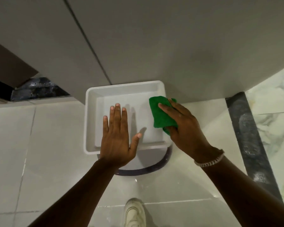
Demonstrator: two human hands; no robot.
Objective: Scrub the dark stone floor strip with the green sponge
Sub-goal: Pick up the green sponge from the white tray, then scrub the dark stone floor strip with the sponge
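Observation:
My right hand (184,126) grips a folded green sponge (161,112) over the right side of a white square basin (92,115). My left hand (118,136) hovers flat over the basin's front left part, fingers spread and holding nothing. The dark stone floor strip (249,138) runs along the floor at the right, from the wall toward me, with pale scuffed and soapy patches on it. Neither hand touches the strip. A silver bracelet (210,161) circles my right wrist.
A grey tiled wall (138,38) rises behind the basin. The basin stands on a round base with a dark ring (146,169). White floor tiles (47,161) surround it. Another dark stone patch (38,89) lies at the left. My white shoe (134,212) is at the bottom.

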